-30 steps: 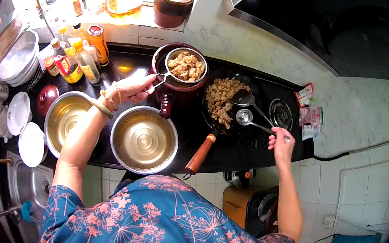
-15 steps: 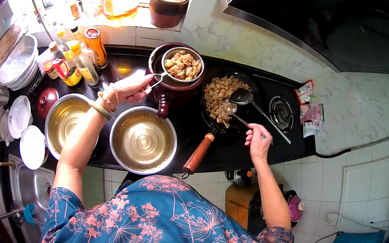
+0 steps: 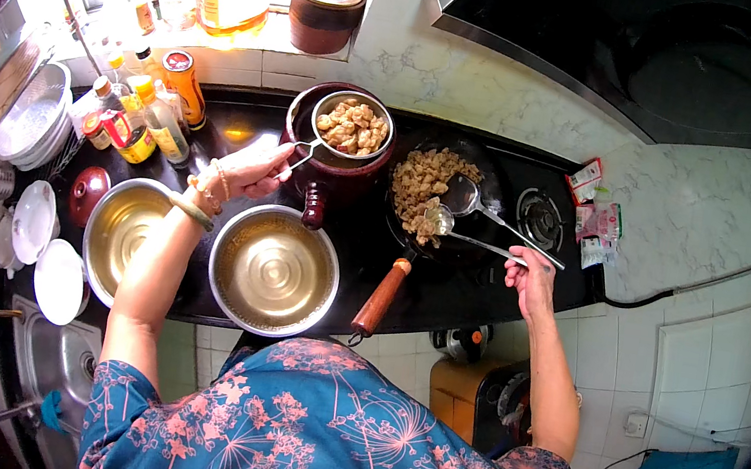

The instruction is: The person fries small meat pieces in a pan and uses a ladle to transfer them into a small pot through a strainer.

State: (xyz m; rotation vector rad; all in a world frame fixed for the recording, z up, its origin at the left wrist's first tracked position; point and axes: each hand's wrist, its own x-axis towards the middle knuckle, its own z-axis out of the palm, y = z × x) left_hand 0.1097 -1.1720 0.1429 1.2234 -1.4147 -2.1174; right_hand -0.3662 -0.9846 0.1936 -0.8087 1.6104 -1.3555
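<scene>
My left hand (image 3: pixel 254 170) is closed on the handle of a round metal strainer (image 3: pixel 315 125). Lumpy brown pieces of food (image 3: pixel 353 127), perhaps meat, fill the strainer, which sits over the mouth of a dark red clay pot (image 3: pixel 355 176). In my right hand (image 3: pixel 531 282) is the end of a long-handled metal spoon (image 3: pixel 439 220). Its bowl dips into the near side of more brown pieces (image 3: pixel 423 179) in a black wok (image 3: pixel 494 170). A second utensil, a ladle or turner (image 3: pixel 462 195), rests in the wok with its handle over the rim.
Two metal basins, one at left (image 3: pixel 99 237) and one in the middle (image 3: pixel 327 276), stand near the counter's front edge. The wok's wooden handle (image 3: pixel 382 296) points toward me. Sauce bottles (image 3: pixel 159 125) crowd the left back; packets (image 3: pixel 601 220) lie beside a burner (image 3: pixel 542 216) at right.
My right hand has moved right and slightly down, drawing the spoon's handle out. The spoon's bowl is a little lower among the pieces. My left hand and the strainer stay put.
</scene>
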